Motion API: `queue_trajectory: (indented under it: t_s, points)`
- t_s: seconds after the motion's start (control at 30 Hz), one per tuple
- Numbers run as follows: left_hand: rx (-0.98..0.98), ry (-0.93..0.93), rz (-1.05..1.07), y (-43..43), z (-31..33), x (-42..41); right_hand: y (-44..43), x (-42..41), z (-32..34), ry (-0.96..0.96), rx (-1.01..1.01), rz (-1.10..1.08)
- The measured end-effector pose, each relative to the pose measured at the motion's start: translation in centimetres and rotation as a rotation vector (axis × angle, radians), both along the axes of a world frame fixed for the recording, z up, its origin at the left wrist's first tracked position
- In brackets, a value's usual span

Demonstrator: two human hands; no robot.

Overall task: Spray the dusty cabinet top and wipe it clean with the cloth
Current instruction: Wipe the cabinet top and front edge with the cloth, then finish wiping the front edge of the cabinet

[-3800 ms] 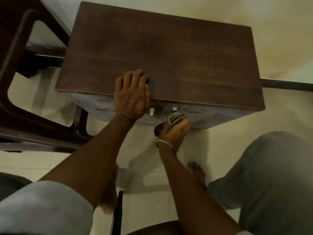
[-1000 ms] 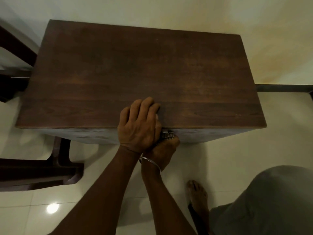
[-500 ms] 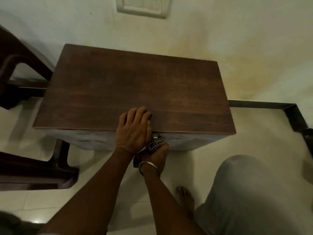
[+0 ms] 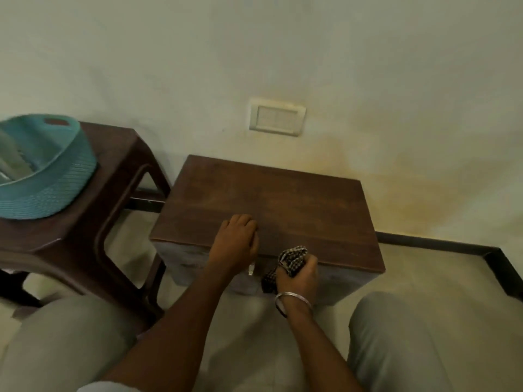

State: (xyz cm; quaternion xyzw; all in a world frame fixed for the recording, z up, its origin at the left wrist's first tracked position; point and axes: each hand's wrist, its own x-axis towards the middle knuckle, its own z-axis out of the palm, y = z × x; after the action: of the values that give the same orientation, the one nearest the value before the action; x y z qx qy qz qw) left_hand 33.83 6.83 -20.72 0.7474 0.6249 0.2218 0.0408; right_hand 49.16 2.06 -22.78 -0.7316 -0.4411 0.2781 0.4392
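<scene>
At cabinet top (image 4: 283,199) front edge, cloth (image 4: 291,258) bunched in right hand (image 4: 297,275) grip

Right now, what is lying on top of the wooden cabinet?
Only the left hand rests on the cabinet top, near its front edge. The wood under it is hidden. The right hand holds the checked cloth at the front edge.

The room is dim, with a flat greenish-yellow cast, and soft even light leaves only faint shadows on the floor (image 4: 254,315) below the cabinet (image 4: 283,210) and under the stool (image 4: 93,222) at the left. The whole frame is slightly soft, and the teal basket (image 4: 42,171) at the far left edge smears with motion blur. Wide-angle distortion bends the baseboard (image 4: 452,247) on the right and stretches the near corners; no glare shows.
</scene>
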Motion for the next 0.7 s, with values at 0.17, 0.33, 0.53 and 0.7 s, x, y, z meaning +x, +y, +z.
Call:
queue_trajectory:
  t_s: [0.17, 0.33, 0.53, 0.7]
  points:
    - [0.092, 0.048, 0.001, -0.7, 5.6, -1.8, 0.5, 1.2, 5.0, -0.070, 0.099, 0.079]
    - [0.131, 0.094, 0.024, -2.0, 10.9, -4.1, 1.3, 0.4, 8.9, -0.101, 0.161, 0.157]
    - [0.234, 0.097, 0.155, -4.4, 15.6, -10.7, 3.2, -5.5, 15.4, -0.084, 0.236, 0.327]
    - [0.334, 0.097, 0.314, -8.1, 18.7, -17.4, 5.0, -13.1, 19.8, -0.039, 0.328, 0.483]
